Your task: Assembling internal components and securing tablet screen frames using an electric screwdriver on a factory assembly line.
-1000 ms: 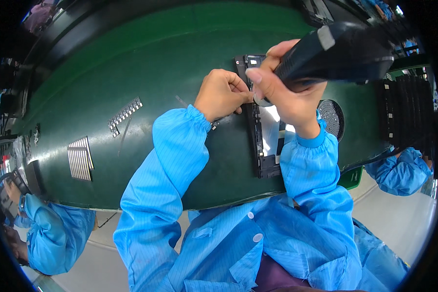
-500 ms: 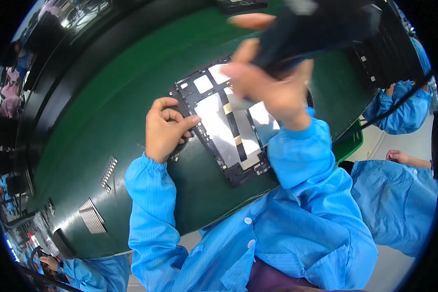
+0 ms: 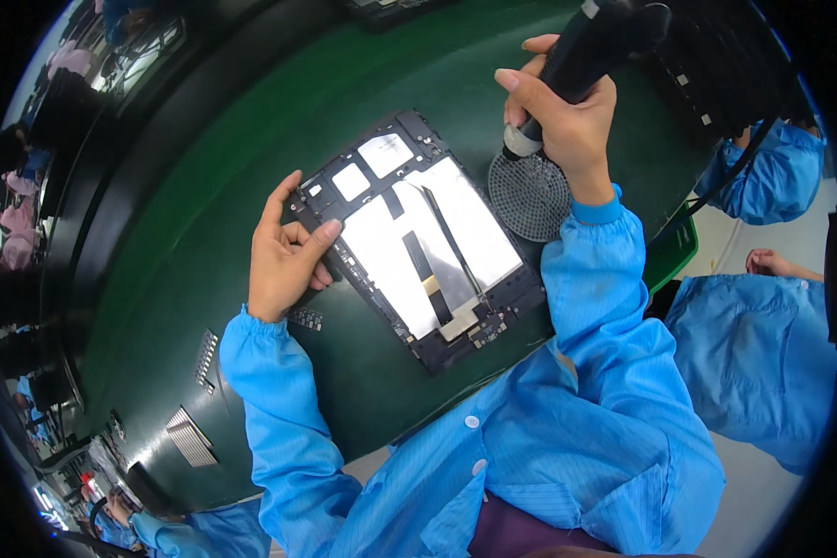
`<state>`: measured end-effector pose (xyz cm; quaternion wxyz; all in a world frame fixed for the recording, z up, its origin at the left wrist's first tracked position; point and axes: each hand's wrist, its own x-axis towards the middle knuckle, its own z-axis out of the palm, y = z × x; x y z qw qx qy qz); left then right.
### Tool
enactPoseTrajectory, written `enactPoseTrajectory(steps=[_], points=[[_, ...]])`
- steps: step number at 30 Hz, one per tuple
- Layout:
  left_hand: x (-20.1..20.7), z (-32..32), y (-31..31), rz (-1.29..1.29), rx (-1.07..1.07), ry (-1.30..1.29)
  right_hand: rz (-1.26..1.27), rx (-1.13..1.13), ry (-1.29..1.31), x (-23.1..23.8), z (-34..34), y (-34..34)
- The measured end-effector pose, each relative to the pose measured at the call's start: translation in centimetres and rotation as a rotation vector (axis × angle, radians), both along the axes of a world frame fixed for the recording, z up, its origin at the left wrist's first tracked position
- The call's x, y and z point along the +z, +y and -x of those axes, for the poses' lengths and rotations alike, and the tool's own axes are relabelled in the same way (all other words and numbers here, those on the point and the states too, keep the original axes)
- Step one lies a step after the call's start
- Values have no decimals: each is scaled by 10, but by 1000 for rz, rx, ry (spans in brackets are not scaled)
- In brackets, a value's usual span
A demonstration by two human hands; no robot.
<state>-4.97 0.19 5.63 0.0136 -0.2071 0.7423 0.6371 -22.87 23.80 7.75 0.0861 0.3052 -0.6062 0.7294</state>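
An opened tablet (image 3: 474,228) lies tilted on the green table, its black frame around bright silver panels. A dark ribbon cable (image 3: 420,270) with tan tape runs down its middle. My left hand (image 3: 286,256) grips the tablet's left edge, thumb on top of the frame and fingers along the side. In my right hand (image 3: 572,121) is a black electric screwdriver (image 3: 604,51), its nose wrapped in whitish material. That nose points down at a round, dimpled grey dish (image 3: 530,200) just right of the tablet; whether the tip touches it cannot be seen.
Small strips of parts (image 3: 206,361) and a ribbed silver stack (image 3: 192,437) lie at the left. Another small strip (image 3: 305,319) sits by my left wrist. Dark trays (image 3: 693,93) stand at the right, with a green bin (image 3: 679,251) below. Co-workers in blue sit on both sides.
The screwdriver in my right hand has moved from over the tablet to the round dish, uncovering the tablet's upper right. My left hand and the tablet appear slightly further left.
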Motion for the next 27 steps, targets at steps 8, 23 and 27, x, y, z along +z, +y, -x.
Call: enactPoseTrajectory(steps=[8, 23, 27], points=[[-3, -1, 0, -3, 26, 14, -60, -2, -5, -1, -2, -1], [-8, -5, -9, -96, 40, 51, -22, 5, 40, 16, -10, -4], [-10, -6, -13, -96, 15, 35, 31, 147, 45, 42, -27, -23]])
